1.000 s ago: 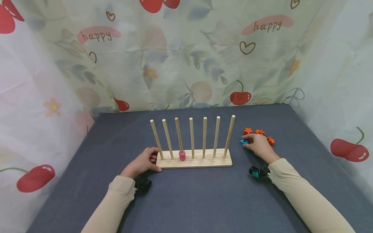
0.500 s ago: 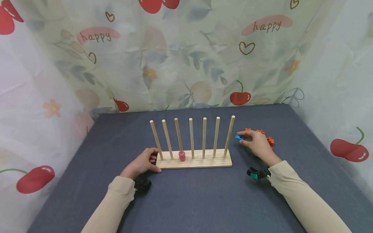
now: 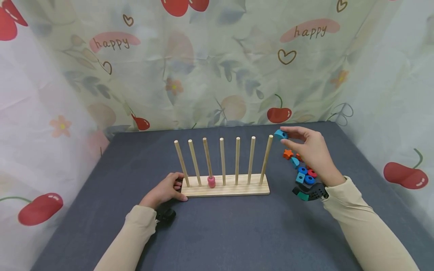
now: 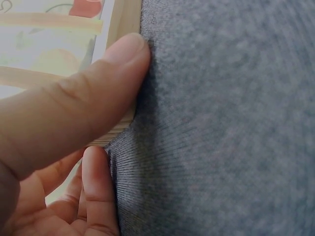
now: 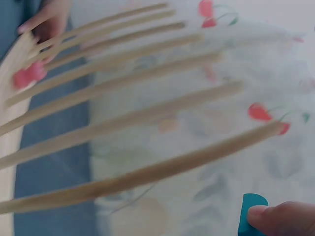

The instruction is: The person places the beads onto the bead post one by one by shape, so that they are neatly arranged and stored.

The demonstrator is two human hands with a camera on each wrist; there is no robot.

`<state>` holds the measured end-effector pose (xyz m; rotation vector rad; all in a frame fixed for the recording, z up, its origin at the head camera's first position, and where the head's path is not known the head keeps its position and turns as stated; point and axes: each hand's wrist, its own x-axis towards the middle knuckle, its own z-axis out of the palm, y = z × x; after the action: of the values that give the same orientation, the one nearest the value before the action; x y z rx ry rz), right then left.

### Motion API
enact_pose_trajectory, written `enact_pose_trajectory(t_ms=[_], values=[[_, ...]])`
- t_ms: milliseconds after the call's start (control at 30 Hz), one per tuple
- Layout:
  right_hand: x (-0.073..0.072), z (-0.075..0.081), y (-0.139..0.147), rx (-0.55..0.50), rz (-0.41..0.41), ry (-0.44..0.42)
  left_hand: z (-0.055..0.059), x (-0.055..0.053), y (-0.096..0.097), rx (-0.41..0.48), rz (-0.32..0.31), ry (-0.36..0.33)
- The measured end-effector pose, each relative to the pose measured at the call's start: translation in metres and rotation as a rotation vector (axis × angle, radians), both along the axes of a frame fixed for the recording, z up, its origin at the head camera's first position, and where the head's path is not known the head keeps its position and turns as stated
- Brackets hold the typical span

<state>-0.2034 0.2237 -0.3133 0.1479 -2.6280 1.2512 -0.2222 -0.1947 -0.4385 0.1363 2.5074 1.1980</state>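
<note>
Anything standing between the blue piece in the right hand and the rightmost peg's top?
Nothing visible. The right hand holds the blue piece near the rightmost peg, and the head and right wrist views show nothing between them.

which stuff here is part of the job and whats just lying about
Likely part of the job:
wooden peg rack, its left end held by the left hand
pink piece on one peg
blue piece pinched in the right hand
loose coloured pieces right of the rack

Seemingly just surroundings:
dark tabletop
patterned curtain behind
worn wrist devices

Head view faces forward, down — close wrist views share the rack [image 3: 225, 191].
</note>
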Motion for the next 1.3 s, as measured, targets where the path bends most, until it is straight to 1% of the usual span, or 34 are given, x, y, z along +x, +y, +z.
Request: enact_pose_trajectory(t_ms=[133,333,500,633,767,900,1033,1133,1300], values=[[0.010,0.023,-0.003,-0.046,0.005,0.028,-0.001,0.000,0.000,0.002,-0.006,-0.002],[0.021,0.051,-0.012,-0.093,0.061,0.079,0.000,0.000,-0.001,0.007,-0.017,-0.001],[0.025,0.067,-0.028,-0.165,0.146,0.107,-0.001,-0.001,-0.002,0.004,-0.020,0.003],[0.022,0.075,-0.042,-0.199,0.210,0.135,-0.002,-0.002,-0.002,0.006,-0.021,0.005],[0.019,0.080,-0.055,-0.229,0.257,0.157,-0.001,-0.002,-0.002,0.011,-0.027,0.004],[0.016,0.079,-0.066,-0.269,0.302,0.179,-0.001,-0.001,-0.003,0.014,-0.028,0.003],[0.014,0.074,-0.076,-0.339,0.343,0.192,-0.001,0.000,-0.003,0.024,-0.031,0.002],[0.013,0.069,-0.084,-0.387,0.360,0.184,-0.001,-0.001,-0.003,0.029,-0.036,0.001],[0.012,0.058,-0.098,-0.393,0.361,0.166,-0.002,-0.002,-0.003,0.019,-0.032,0.006]])
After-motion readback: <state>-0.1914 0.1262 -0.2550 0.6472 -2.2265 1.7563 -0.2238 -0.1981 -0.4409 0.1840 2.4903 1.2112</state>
